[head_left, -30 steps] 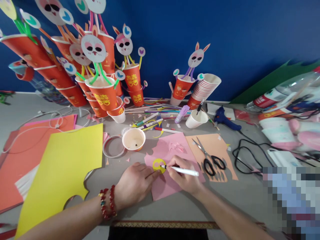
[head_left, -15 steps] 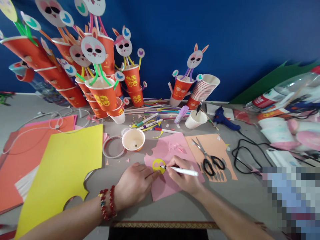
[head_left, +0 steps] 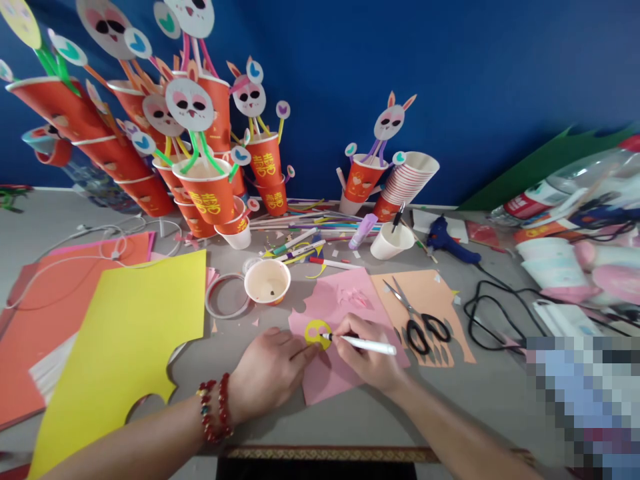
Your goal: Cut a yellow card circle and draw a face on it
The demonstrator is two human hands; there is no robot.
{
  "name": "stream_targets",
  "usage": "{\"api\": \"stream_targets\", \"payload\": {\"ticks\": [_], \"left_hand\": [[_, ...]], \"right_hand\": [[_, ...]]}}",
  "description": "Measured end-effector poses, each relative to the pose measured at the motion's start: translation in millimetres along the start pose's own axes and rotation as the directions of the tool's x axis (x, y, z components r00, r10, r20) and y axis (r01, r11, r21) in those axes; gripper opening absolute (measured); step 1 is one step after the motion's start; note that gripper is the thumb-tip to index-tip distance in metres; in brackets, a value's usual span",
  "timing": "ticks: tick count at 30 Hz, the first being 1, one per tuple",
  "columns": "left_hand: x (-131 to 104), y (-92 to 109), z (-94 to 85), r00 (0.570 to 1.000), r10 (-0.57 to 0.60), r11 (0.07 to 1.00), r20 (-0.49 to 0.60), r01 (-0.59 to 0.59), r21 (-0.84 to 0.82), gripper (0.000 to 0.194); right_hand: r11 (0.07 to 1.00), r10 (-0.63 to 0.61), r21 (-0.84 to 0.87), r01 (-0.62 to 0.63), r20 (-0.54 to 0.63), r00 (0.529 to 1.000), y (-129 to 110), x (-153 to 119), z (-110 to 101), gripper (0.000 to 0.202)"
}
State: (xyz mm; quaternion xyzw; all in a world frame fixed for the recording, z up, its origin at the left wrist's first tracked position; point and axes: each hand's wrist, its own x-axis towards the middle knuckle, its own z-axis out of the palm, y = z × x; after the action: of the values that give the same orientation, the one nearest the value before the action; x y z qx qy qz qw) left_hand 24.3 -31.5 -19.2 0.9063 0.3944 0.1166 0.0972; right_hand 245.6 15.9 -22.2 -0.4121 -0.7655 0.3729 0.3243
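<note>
In the head view a small yellow paper circle [head_left: 316, 326] with pink round patches lies flat on a pink paper sheet [head_left: 325, 383]. My left hand [head_left: 273, 367] rests beside it, its fingers bent and close together, holding the circle's lower edge down with the fingertips. Pinched in my right hand [head_left: 367, 353] is a white marker [head_left: 374, 346] with a black tip. That tip meets the circle near its middle. Scissors [head_left: 415, 320] with black handles lie partly spread on an orange paper sheet [head_left: 445, 293], just right of my right hand.
A white paper cup [head_left: 268, 280] and a tape roll [head_left: 228, 297] stand near my left hand. Cut yellow paper [head_left: 145, 313] lies at left. Red cups [head_left: 205, 190] with rabbit figures line the back. A blue glue gun [head_left: 450, 241] and its black cable are at right.
The view has tilted up very slightly, so things sit a little lower. Both hands keep their places, and the marker tip has barely shifted on the yellow circle.
</note>
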Motion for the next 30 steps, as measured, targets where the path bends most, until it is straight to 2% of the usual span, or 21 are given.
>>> {"api": "stream_targets", "payload": {"ticks": [9, 25, 30], "left_hand": [[-0.5, -0.5, 0.5, 1.000, 0.007, 1.000, -0.013, -0.007, -0.001, 0.032], [0.4, -0.1, -1.1, 1.000, 0.011, 1.000, 0.003, -0.011, 0.008, 0.032], [0.2, -0.1, -0.8, 1.000, 0.015, 1.000, -0.024, -0.015, 0.007, 0.034]], "right_hand": [[1.000, 0.020, 0.016, -0.020, -0.012, 1.000, 5.4, -3.7, 0.6, 0.015], [1.000, 0.001, -0.008, -0.001, -0.002, 1.000, 3.0, -3.2, -0.3, 0.016], [1.000, 0.006, -0.002, -0.006, -0.028, 1.000, 0.4, -1.6, -0.8, 0.016]]}}
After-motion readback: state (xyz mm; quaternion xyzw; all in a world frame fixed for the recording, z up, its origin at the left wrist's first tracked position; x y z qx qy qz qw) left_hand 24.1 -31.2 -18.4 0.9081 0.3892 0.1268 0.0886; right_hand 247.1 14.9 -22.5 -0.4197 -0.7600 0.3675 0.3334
